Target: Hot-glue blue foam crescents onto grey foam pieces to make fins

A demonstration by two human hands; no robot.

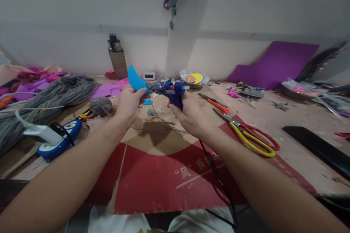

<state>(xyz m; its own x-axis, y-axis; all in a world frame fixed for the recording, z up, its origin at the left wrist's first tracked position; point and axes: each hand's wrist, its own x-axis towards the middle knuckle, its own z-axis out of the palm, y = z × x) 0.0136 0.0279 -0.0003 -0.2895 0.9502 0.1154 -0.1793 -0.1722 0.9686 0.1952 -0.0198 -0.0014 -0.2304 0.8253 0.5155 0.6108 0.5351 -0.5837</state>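
Observation:
My left hand [130,100] pinches a bright blue crescent-shaped piece [136,79] by its lower end, its other tip pointing up. In my right hand [188,111] is a blue hot glue gun [176,90], its fingers closed round the handle. The gun's nozzle points left at the piece's lower end; whether they touch I cannot tell. A clear glue stick [187,87] pokes out of the gun's back. Below the hands, grey yarn strands [161,118] and a small blue scrap [147,102] lie on the cardboard [153,185].
Red-and-yellow scissors [247,133] and an orange-handled cutter [217,105] lie at the right, with a black flat object [317,149] beyond. Grey yarn [62,94], a yarn ball [101,106] and a blue power strip [60,140] occupy the left. The gun's black cord [216,173] trails off the table's front edge.

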